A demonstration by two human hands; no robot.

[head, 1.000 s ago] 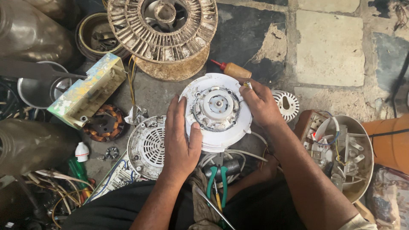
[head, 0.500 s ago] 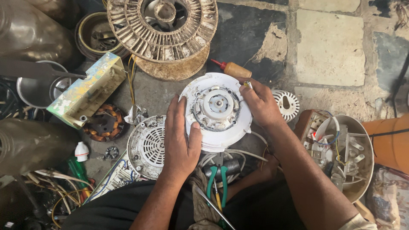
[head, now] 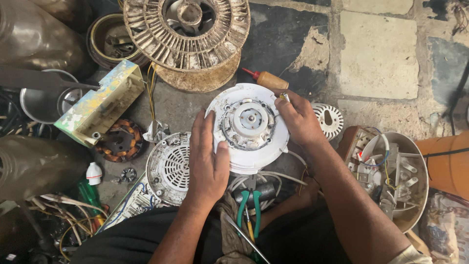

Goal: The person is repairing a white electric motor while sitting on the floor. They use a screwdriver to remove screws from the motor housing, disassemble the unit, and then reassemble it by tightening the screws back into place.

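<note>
Nothing has shifted: both hands stay clamped on the white motor housing [head: 248,128], left hand [head: 207,159] beside it, right hand [head: 298,117] opposite, steadying it.

Two bare hands — one round white plastic motor housing [head: 249,128], one green-handled pliers [head: 248,208], one small orange-brown squeeze bottle [head: 269,79].
</note>
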